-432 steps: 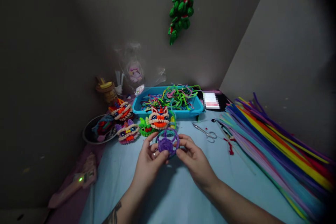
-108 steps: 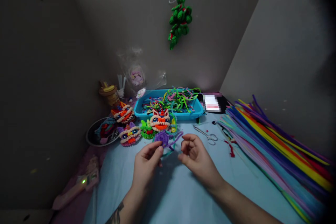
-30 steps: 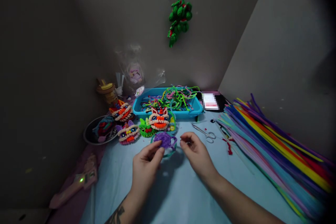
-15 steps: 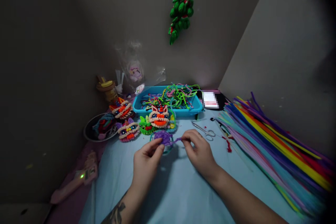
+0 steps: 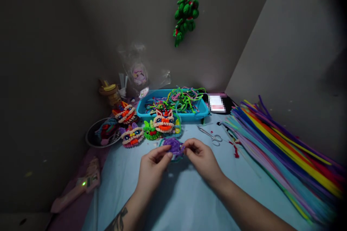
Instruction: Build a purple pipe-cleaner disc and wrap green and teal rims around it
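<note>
A small purple coil of pipe cleaner [image 5: 173, 145] on a teal wire ring is held just above the light blue table [image 5: 184, 195]. My left hand [image 5: 154, 168] pinches its lower left edge with thumb and fingers. My right hand [image 5: 202, 158] pinches the loose purple end at the coil's right side, fingers curled in close. Both hands meet around the piece near the table's middle.
Finished pipe-cleaner animal faces [image 5: 164, 122] sit beyond the hands, before a blue tray [image 5: 173, 110] of scraps. Scissors [image 5: 211, 136] lie to the right. A long fan of coloured pipe cleaners [image 5: 284, 151] fills the right side. A dark bowl [image 5: 103, 136] and a pink glue gun [image 5: 81, 186] lie left.
My right hand has drawn in from the outstretched purple strand toward the coil, closing the gap with my left hand. The purple piece sits slightly lower and nearer.
</note>
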`<state>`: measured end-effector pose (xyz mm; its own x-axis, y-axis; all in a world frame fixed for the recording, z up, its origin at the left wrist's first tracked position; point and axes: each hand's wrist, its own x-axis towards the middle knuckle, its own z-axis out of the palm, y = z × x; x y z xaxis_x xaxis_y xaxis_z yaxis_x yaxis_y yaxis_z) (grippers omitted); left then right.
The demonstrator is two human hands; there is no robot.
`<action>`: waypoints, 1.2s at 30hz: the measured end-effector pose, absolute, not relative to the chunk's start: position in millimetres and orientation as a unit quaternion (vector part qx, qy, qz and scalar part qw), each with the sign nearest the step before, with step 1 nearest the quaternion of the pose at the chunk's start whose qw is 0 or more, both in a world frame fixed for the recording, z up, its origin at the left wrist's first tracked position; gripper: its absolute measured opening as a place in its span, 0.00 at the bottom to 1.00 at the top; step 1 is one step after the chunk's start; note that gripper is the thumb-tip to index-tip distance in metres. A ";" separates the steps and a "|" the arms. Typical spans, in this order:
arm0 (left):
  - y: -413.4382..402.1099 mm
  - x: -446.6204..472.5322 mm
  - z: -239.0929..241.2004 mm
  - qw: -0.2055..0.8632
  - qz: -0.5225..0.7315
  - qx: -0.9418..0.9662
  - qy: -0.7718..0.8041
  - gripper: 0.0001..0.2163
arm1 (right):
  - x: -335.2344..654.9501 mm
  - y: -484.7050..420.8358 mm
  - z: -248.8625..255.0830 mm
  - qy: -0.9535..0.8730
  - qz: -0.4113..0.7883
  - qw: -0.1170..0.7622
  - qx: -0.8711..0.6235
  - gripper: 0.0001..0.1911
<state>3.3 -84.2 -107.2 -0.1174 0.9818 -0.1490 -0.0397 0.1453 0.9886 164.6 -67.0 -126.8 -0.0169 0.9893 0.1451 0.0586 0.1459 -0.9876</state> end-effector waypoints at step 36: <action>-93.7 11.1 -106.4 0.421 0.522 0.468 0.575 0.11 | 146.9 -91.1 -135.9 -0.608 0.360 0.525 -0.474 0.25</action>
<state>11.1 -93.7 -106.4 -0.2073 0.9783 0.0048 0.0984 0.0160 0.9950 146.9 -91.1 -135.9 0.0013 0.9548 0.2974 0.1996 0.2911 -0.9356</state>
